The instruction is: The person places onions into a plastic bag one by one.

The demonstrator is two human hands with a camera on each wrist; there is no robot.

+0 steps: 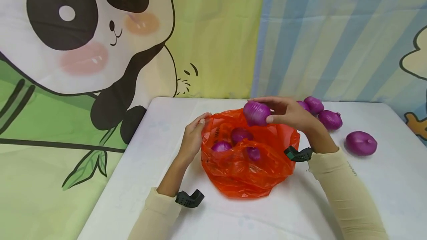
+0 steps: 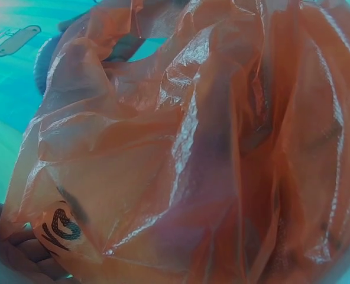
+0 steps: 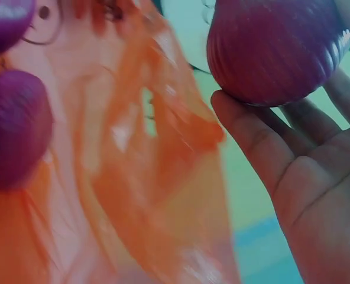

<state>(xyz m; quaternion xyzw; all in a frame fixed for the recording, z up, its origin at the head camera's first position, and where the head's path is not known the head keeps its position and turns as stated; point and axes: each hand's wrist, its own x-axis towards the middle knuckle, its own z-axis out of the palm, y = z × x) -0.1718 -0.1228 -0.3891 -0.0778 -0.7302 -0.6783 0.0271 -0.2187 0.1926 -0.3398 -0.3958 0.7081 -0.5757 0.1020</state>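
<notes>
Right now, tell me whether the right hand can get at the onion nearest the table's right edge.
Probably not yet: the right hand holds another onion, though nothing covers the rightmost onion beside the right sleeve.

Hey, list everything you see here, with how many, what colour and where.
Table: one, white, in front of the backdrop
Backdrop: one, multicoloured with a printed panda, behind the table
Plastic bag: one, red, open on the table
Onions in the bag: three visible, purple, inside
Held onion: one, purple, above the bag's opening
Loose onions: four, purple, at the table's right
Wrist devices: two, black, one by each hand
Sleeves: two, cream, on the forearms
Left hand: one, bare, gripping the bag's rim
Right hand: one, bare, holding the onion
</notes>
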